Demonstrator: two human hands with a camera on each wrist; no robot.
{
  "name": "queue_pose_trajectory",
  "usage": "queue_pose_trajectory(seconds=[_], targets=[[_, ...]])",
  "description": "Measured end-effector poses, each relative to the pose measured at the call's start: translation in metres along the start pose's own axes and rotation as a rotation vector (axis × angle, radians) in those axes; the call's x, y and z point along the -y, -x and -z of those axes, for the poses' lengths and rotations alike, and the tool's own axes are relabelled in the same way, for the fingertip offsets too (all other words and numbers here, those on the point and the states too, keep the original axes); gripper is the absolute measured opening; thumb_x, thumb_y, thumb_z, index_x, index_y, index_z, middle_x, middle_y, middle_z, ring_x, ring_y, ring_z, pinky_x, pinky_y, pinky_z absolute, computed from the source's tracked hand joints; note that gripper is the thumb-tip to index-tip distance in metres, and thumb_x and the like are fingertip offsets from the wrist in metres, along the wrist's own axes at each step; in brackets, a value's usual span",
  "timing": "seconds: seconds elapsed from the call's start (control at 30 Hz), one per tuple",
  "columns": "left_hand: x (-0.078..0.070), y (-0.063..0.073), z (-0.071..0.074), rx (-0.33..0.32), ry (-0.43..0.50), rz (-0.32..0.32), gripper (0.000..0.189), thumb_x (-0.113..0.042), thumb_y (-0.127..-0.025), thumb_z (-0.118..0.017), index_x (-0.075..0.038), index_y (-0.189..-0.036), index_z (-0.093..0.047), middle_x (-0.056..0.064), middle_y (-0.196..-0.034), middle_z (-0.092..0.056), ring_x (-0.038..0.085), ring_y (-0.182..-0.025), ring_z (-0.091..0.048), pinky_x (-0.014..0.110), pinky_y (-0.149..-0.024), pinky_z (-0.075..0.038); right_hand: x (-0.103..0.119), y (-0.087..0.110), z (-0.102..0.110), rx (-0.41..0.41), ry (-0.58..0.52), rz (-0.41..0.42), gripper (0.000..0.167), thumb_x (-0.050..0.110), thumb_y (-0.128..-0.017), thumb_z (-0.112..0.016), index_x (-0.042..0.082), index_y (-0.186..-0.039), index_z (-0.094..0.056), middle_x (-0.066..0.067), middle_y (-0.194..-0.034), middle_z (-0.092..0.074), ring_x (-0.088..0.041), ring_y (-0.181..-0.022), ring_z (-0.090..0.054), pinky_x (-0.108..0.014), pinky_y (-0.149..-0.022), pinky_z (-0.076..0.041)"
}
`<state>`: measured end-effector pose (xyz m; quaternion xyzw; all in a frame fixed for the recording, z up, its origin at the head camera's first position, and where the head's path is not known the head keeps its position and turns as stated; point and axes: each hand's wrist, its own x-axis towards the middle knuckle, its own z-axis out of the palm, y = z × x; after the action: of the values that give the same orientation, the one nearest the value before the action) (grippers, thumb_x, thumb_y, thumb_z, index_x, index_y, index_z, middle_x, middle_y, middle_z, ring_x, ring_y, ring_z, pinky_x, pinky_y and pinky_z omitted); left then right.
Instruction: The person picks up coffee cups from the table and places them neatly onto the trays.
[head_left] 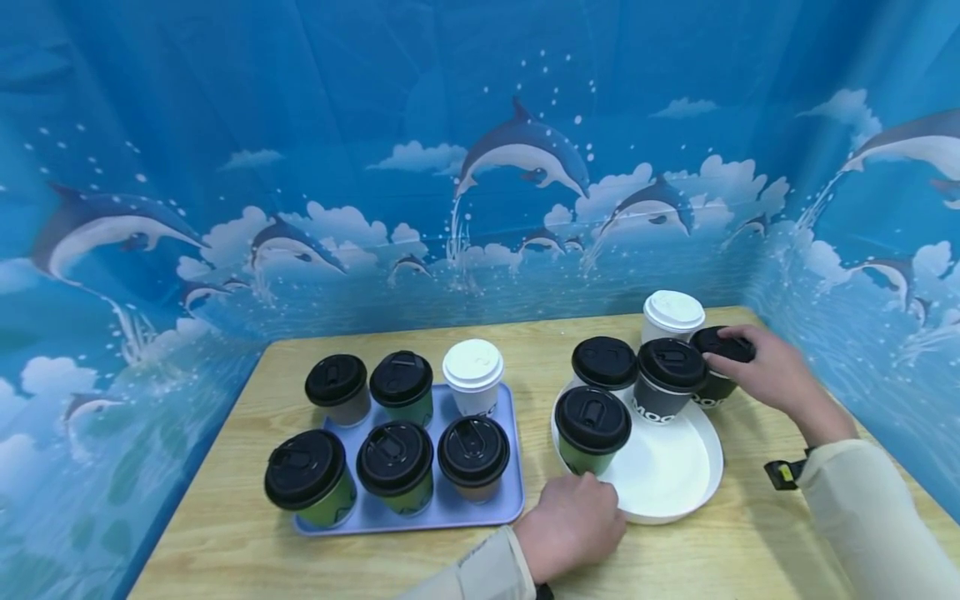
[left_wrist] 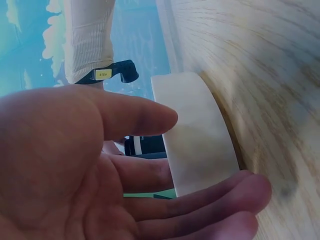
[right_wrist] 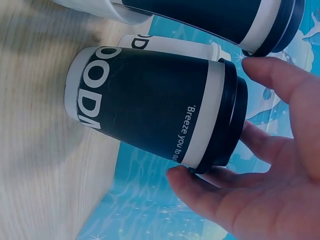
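My right hand (head_left: 776,379) is around the black lid of a dark paper cup (right_wrist: 150,100), which stands on the table just beyond a round white tray (head_left: 667,475). In the right wrist view a fingertip is at the lid's edge, while the thumb lies by the lid of a neighbouring dark cup (head_left: 667,379). My left hand (head_left: 573,525) is at the tray's near left edge, its fingers extended beside the tray wall (left_wrist: 195,130); whether they touch it I cannot tell. A green cup (head_left: 588,429) and another black-lidded cup (head_left: 603,362) stand on the tray.
A white-lidded cup (head_left: 673,315) stands behind the dark cups. To the left, a lilac rectangular tray (head_left: 517,483) bears several black-lidded cups and a white cup (head_left: 474,375). A blue dolphin-print curtain (head_left: 420,208) surrounds the wooden table (head_left: 247,508).
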<state>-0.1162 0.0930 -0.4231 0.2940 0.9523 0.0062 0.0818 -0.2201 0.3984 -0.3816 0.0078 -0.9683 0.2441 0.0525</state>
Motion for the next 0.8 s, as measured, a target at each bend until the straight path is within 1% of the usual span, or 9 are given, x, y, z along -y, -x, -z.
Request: queue_pose_trajectory(seconds=[0.17, 0.37, 0.47, 0.6, 0.7, 0.8], targets=[[0.0, -0.001, 0.0, 0.003, 0.006, -0.001, 0.032, -0.036, -0.098, -0.064, -0.018, -0.073, -0.07, -0.001, -0.072, -0.067, 0.014, -0.056, -0.057, 0.033, -0.044, -0.046, -0.001, 0.004, 0.001, -0.006, -0.021, -0.037, 0.07, 0.048, -0.1, -0.064, -0.007, -0.142, -0.048, -0.044, -0.141, -0.043, -0.064, -0.122, -0.043, -0.071, -0.093, -0.04], [0.0, -0.001, -0.001, 0.011, 0.014, 0.006, 0.03, -0.035, -0.098, -0.064, -0.018, -0.073, -0.07, -0.001, -0.072, -0.066, 0.014, -0.056, -0.057, 0.034, -0.044, -0.046, -0.006, 0.007, 0.0, -0.018, -0.032, -0.071, 0.072, 0.051, -0.101, -0.061, -0.005, -0.143, -0.048, -0.046, -0.144, -0.038, -0.066, -0.125, -0.038, -0.074, -0.091, -0.04], [0.0, -0.001, -0.001, 0.006, 0.009, 0.005, 0.03, -0.034, -0.097, -0.065, -0.018, -0.072, -0.07, -0.001, -0.07, -0.065, 0.014, -0.055, -0.056, 0.034, -0.043, -0.045, -0.008, 0.008, -0.001, -0.041, -0.047, -0.082, 0.071, 0.05, -0.102, -0.061, -0.006, -0.143, -0.048, -0.046, -0.143, -0.039, -0.066, -0.124, -0.04, -0.072, -0.088, -0.042], [0.0, -0.001, -0.001, 0.003, 0.001, 0.003, 0.029, -0.033, -0.097, -0.066, -0.018, -0.072, -0.07, 0.0, -0.069, -0.064, 0.014, -0.053, -0.054, 0.033, -0.042, -0.044, -0.012, 0.012, -0.001, -0.096, -0.08, -0.073, 0.068, 0.045, -0.102, -0.062, -0.008, -0.142, -0.049, -0.046, -0.139, -0.041, -0.063, -0.12, -0.044, -0.069, -0.084, -0.045], [0.0, -0.001, -0.001, 0.006, 0.001, 0.004, 0.029, -0.033, -0.097, -0.065, -0.018, -0.073, -0.071, 0.0, -0.069, -0.064, 0.014, -0.054, -0.054, 0.034, -0.042, -0.044, -0.014, 0.016, 0.001, -0.134, -0.103, -0.07, 0.066, 0.043, -0.102, -0.062, -0.008, -0.141, -0.05, -0.046, -0.138, -0.042, -0.061, -0.119, -0.046, -0.066, -0.083, -0.045], [0.0, -0.001, -0.001, 0.004, 0.013, 0.009, 0.03, -0.034, -0.098, -0.065, -0.018, -0.073, -0.071, 0.0, -0.07, -0.065, 0.014, -0.054, -0.055, 0.034, -0.043, -0.045, -0.012, 0.019, 0.006, -0.151, -0.107, -0.073, 0.065, 0.042, -0.101, -0.062, -0.008, -0.141, -0.05, -0.045, -0.138, -0.043, -0.061, -0.119, -0.045, -0.065, -0.082, -0.045]])
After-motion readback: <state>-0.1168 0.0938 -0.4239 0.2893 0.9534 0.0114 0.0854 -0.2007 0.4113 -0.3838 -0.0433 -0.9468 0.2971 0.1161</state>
